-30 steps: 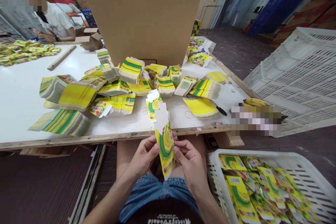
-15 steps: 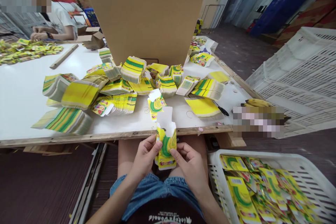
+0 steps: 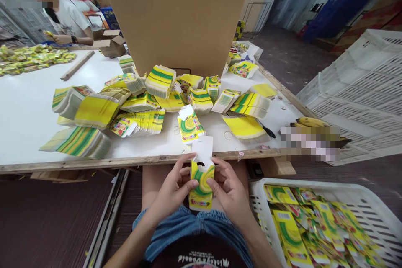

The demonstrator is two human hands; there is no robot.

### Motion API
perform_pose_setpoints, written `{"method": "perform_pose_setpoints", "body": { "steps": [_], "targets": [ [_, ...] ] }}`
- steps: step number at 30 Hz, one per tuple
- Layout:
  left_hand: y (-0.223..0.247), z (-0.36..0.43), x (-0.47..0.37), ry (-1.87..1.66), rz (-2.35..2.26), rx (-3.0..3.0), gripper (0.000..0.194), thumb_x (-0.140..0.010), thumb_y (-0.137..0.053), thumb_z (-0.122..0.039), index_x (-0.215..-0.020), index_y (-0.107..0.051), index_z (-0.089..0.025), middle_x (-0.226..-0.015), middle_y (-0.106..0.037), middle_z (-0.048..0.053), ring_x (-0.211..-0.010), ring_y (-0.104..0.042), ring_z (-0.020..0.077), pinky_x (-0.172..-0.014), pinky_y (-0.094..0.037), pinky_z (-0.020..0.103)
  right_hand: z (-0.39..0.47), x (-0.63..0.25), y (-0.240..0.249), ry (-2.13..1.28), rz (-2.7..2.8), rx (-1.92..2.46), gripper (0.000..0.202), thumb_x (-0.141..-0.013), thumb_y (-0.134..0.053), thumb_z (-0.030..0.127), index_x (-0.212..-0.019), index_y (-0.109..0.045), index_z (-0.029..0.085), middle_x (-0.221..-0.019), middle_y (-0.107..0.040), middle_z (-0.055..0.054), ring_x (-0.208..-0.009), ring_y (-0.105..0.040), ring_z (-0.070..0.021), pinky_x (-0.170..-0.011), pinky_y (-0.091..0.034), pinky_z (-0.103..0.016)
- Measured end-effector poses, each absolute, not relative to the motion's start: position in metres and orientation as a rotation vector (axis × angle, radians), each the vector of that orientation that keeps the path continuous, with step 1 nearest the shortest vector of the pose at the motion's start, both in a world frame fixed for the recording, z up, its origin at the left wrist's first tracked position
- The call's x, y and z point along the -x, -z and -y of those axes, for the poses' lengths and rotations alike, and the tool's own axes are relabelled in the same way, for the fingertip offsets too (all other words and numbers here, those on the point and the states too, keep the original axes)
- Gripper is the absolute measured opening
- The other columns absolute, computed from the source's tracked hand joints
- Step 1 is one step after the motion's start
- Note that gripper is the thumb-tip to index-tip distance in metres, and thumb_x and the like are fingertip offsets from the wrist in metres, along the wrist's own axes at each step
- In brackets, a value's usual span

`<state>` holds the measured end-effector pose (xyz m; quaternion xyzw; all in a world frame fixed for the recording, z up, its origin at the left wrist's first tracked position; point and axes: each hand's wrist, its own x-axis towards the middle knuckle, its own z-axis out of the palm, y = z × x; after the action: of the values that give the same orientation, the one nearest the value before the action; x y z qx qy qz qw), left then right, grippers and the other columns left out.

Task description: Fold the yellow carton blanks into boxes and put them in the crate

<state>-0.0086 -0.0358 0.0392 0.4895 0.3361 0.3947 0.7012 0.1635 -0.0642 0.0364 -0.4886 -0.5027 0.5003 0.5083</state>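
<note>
A small yellow-and-green printed carton is upright over my lap, its white top flap raised and its mouth open. My left hand grips its left side, thumb on the front. On the right side my right hand holds it the same way, thumb on the printed face. Just beyond it, a flat carton lies near the table edge. Behind that are stacks of folded cartons in yellow and green. Whether anything is inside the held carton cannot be seen.
A white basket of yellow cartons stands at my right. A tall cardboard box rises at the back of the white table. Bananas are near the right corner. Across the table sits another person beside a yellow pile.
The held carton has come slightly nearer and turned to face me more squarely, with both hands still on it. The co-worker's hand has lifted with a small yellow item.
</note>
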Motion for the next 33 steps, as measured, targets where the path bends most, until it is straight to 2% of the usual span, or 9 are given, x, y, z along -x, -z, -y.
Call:
{"method": "perform_pose_setpoints", "body": {
  "steps": [6,8,10,13,18,21,23,29,33],
  "targets": [
    [-0.04,0.038,0.011,-0.743,-0.588,-0.948,0.031,-0.08,-0.071,-0.02,-0.103,-0.051,-0.023,-0.092,-0.07,0.002,-0.079,-0.066,0.0129,-0.069,-0.049,0.021,0.057,-0.182,-0.044,-1.233,1.461,1.243,0.024,-0.092,-0.055,0.039,-0.089,-0.068,0.019,-0.075,-0.066,-0.002,-0.073,-0.063,-0.0182,-0.066,-0.049,-0.026],
    [-0.036,0.04,0.009,-0.755,-0.568,-0.922,0.036,-0.079,-0.072,-0.021,-0.107,-0.049,-0.024,-0.091,-0.07,0.002,-0.079,-0.066,0.0137,-0.068,-0.049,0.021,0.056,-0.184,-0.045,-1.156,1.514,1.244,0.029,-0.093,-0.052,0.039,-0.08,-0.069,0.019,-0.073,-0.065,-0.002,-0.07,-0.061,-0.0177,-0.064,-0.047,-0.026],
    [-0.032,0.041,0.008,-0.756,-0.567,-0.903,0.058,-0.079,-0.073,-0.022,-0.125,-0.039,-0.028,-0.092,-0.07,0.003,-0.081,-0.067,0.0156,-0.069,-0.049,0.023,0.055,-0.183,-0.043,-1.098,1.558,1.23,0.032,-0.094,-0.051,0.038,-0.076,-0.069,0.019,-0.074,-0.064,-0.003,-0.069,-0.06,-0.0173,-0.064,-0.046,-0.027],
    [-0.029,0.041,0.009,-0.719,-0.579,-0.907,0.076,-0.078,-0.074,-0.024,-0.138,-0.028,-0.029,-0.094,-0.071,0.006,-0.084,-0.068,0.0184,-0.072,-0.05,0.026,0.056,-0.182,-0.036,-1.058,1.463,1.266,0.024,-0.093,-0.053,0.037,-0.081,-0.066,0.02,-0.08,-0.065,-0.004,-0.075,-0.062,-0.0179,-0.068,-0.047,-0.027],
    [-0.026,0.039,0.007,-0.766,-0.751,-1.049,0.04,-0.082,-0.069,-0.024,-0.118,-0.053,-0.021,-0.107,-0.069,0.009,-0.089,-0.067,0.0188,-0.076,-0.051,0.027,0.056,-0.184,-0.03,-1.174,1.201,1.293,0.028,-0.089,-0.057,0.043,-0.108,-0.053,0.022,-0.08,-0.066,-0.002,-0.071,-0.062,-0.0167,-0.064,-0.047,-0.025],
    [-0.025,0.039,0.004,-0.77,-0.776,-1.145,0.038,-0.086,-0.064,-0.022,-0.122,-0.054,-0.022,-0.117,-0.066,0.009,-0.103,-0.063,0.0205,-0.088,-0.048,0.031,0.056,-0.185,-0.036,-1.365,1.397,1.395,0.032,-0.086,-0.06,0.036,-0.113,-0.053,0.022,-0.07,-0.067,0.001,-0.058,-0.057,-0.0148,-0.055,-0.042,-0.023],
    [-0.025,0.04,0.002,-0.745,-0.721,-1.12,0.039,-0.088,-0.061,-0.022,-0.125,-0.051,-0.023,-0.12,-0.065,0.009,-0.106,-0.062,0.0211,-0.092,-0.047,0.033,0.057,-0.184,-0.04,-1.278,1.506,1.527,0.028,-0.085,-0.06,0.031,-0.111,-0.054,0.023,-0.065,-0.067,0.003,-0.053,-0.054,-0.0144,-0.051,-0.037,-0.023],
    [-0.027,0.038,0.002,-0.772,-0.728,-0.928,0.047,-0.078,-0.073,-0.023,-0.12,-0.05,-0.021,-0.102,-0.071,0.007,-0.084,-0.069,0.0183,-0.074,-0.052,0.028,0.058,-0.176,-0.037,-1.131,1.597,1.612,0.033,-0.086,-0.061,0.035,-0.116,-0.055,0.022,-0.054,-0.061,0.006,-0.05,-0.055,-0.0156,-0.051,-0.036,-0.024],
    [-0.028,0.04,-0.007,-0.777,-0.717,-0.952,0.047,-0.077,-0.074,-0.021,-0.119,-0.053,-0.021,-0.102,-0.072,0.008,-0.086,-0.07,0.0213,-0.073,-0.054,0.029,0.059,-0.175,-0.033,-0.997,1.559,1.51,0.032,-0.089,-0.057,0.042,-0.114,-0.062,0.022,-0.086,-0.072,-0.004,-0.08,-0.066,-0.0212,-0.068,-0.048,-0.028]
  ]
}}
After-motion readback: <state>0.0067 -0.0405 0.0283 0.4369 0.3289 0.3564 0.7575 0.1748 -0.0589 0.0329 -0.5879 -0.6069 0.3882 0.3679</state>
